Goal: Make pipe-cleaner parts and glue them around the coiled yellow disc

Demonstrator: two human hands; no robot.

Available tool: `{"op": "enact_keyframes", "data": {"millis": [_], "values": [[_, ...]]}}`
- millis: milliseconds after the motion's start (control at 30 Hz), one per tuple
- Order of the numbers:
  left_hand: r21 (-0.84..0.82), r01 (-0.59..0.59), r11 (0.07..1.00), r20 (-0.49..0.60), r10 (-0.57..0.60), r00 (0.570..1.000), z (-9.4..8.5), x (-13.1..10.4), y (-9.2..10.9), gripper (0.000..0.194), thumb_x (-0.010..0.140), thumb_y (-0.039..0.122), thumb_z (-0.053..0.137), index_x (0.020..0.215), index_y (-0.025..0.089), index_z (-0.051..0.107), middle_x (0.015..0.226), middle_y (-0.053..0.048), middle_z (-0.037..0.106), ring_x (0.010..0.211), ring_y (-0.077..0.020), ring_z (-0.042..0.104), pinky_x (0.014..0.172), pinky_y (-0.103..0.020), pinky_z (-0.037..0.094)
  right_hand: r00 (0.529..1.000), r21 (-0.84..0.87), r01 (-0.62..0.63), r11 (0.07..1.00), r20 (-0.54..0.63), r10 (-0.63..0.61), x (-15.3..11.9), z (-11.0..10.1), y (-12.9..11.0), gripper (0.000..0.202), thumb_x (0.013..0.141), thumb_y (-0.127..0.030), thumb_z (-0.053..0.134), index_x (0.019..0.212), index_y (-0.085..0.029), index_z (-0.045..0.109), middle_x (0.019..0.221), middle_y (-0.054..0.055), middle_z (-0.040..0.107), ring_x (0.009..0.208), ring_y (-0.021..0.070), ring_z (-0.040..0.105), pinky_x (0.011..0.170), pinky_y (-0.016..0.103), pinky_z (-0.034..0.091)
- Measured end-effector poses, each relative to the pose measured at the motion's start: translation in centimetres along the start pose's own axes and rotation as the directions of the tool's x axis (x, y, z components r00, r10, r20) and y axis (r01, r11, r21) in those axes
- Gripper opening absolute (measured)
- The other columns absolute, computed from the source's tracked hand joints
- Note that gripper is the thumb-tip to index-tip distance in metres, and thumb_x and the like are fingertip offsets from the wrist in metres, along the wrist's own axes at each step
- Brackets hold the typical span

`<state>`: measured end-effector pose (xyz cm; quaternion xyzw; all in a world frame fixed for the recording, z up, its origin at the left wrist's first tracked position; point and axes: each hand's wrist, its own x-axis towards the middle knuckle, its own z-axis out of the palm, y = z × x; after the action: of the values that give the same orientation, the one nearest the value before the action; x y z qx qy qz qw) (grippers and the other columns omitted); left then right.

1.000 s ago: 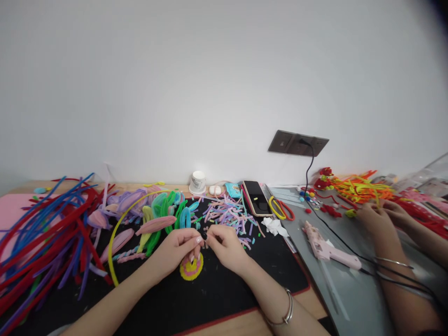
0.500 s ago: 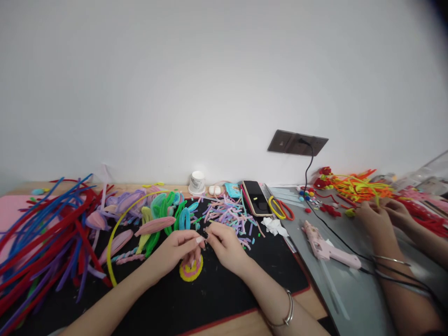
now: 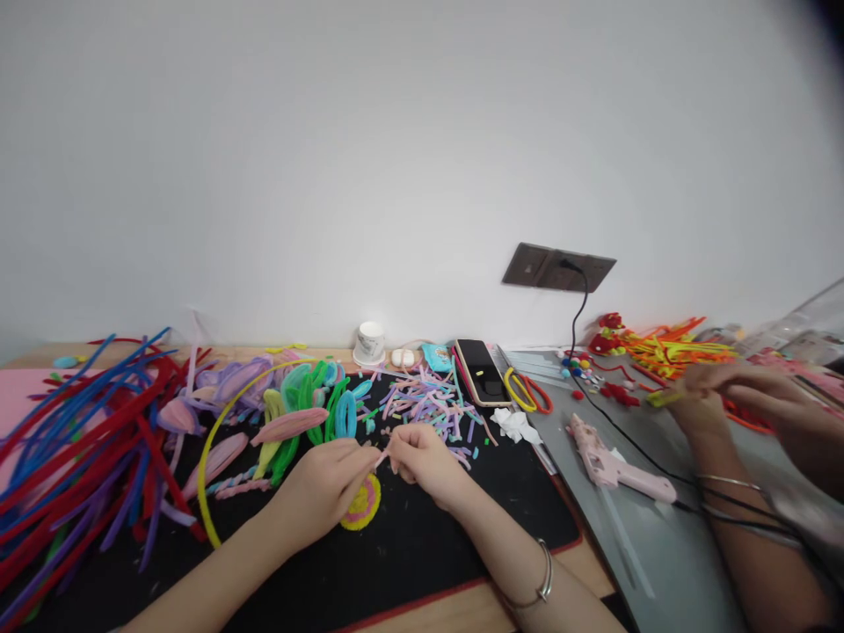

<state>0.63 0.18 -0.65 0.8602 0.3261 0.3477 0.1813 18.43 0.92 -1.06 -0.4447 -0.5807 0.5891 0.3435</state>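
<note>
Over the black mat (image 3: pixel 422 563), the fingertips of my left hand (image 3: pixel 320 488) and my right hand (image 3: pixel 422 462) nearly meet. Both hands are closed in a pinch on a short pale pink pipe-cleaner piece (image 3: pixel 381 458), mostly hidden by the fingers. Just below them, partly covered by my left hand, a round yellow and pink pipe-cleaner coil (image 3: pixel 362 508) lies flat on the mat. Beyond my right hand is a heap of short pastel pipe-cleaner cuttings (image 3: pixel 428 396). Pink, green and blue pipe-cleaner loops (image 3: pixel 294 426) lie beyond my left hand.
Long red, blue and purple pipe cleaners (image 3: pixel 85 448) spread at left. A paper cup (image 3: pixel 369 343), a phone (image 3: pixel 484 374) and scissors (image 3: pixel 527 391) stand or lie toward the wall. At right are a pink glue gun (image 3: pixel 613 470), its black cord (image 3: pixel 613 422) and another person's hands (image 3: pixel 731 396).
My left hand has turned, its back now covering the fingers that hung over the coil. The pink piece now shows between my fingertips. The other person's hands have shifted, holding something yellow.
</note>
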Motion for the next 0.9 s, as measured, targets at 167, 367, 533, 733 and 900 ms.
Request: {"op": "enact_keyframes", "data": {"millis": [167,367,533,733,900], "values": [[-0.046,0.103,0.994,0.039,-0.101,0.994,-0.1,0.1,0.3,0.025,0.088,0.021,0.042,0.075,0.017,0.063,0.070,-0.004,0.066,0.067,-0.0152,0.060,0.064,-0.024,0.044,0.997,-0.013,0.073,0.997,-0.004,-0.073,-0.2,-0.1,-0.2,0.024,0.081,-0.022,0.046,0.058,-0.018,0.044,0.044,-0.009,0.031,0.040,0.0062,0.025,0.041,0.020,0.018],[-0.464,0.506,0.728,0.321,-0.394,0.861,-0.3,1.1,0.7,0.029,0.087,0.035,0.045,0.071,0.016,0.059,0.061,-0.001,0.065,0.056,-0.0133,0.058,0.054,-0.022,0.043,0.873,-0.426,0.456,0.782,0.044,-0.485,-0.8,-0.4,-1.4,0.022,0.086,-0.014,0.044,0.064,-0.017,0.048,0.066,-0.002,0.046,0.065,0.0106,0.044,0.062,0.023,0.033],[-0.478,0.517,0.710,0.346,-0.388,0.854,-0.4,1.0,0.7,0.028,0.086,0.034,0.046,0.068,0.015,0.057,0.059,-0.001,0.064,0.053,-0.0123,0.056,0.054,-0.022,0.043,0.869,-0.493,0.435,0.753,0.013,-0.494,-0.9,-0.2,-1.3,0.022,0.085,-0.015,0.046,0.063,-0.017,0.048,0.064,-0.002,0.047,0.062,0.0106,0.044,0.061,0.023,0.033],[0.040,0.036,0.999,0.048,-0.037,0.998,-0.2,0.1,0.4,0.028,0.089,0.019,0.040,0.072,0.016,0.062,0.067,-0.005,0.064,0.064,-0.0150,0.058,0.062,-0.025,0.044,0.979,-0.233,0.158,0.959,-0.085,-0.183,-0.3,0.1,-0.7,0.027,0.078,-0.019,0.048,0.051,-0.017,0.046,0.045,-0.006,0.038,0.043,0.0070,0.032,0.045,0.021,0.023],[0.130,-0.122,0.984,0.015,0.121,0.993,0.0,0.2,0.2,0.028,0.088,0.015,0.039,0.078,0.016,0.065,0.066,-0.006,0.065,0.063,-0.0162,0.057,0.059,-0.025,0.044,0.996,0.096,-0.076,0.992,-0.034,0.079,-0.2,0.2,-0.5,0.023,0.073,-0.018,0.045,0.050,-0.019,0.043,0.036,-0.010,0.027,0.033,0.0051,0.017,0.038,0.022,0.012]]}}
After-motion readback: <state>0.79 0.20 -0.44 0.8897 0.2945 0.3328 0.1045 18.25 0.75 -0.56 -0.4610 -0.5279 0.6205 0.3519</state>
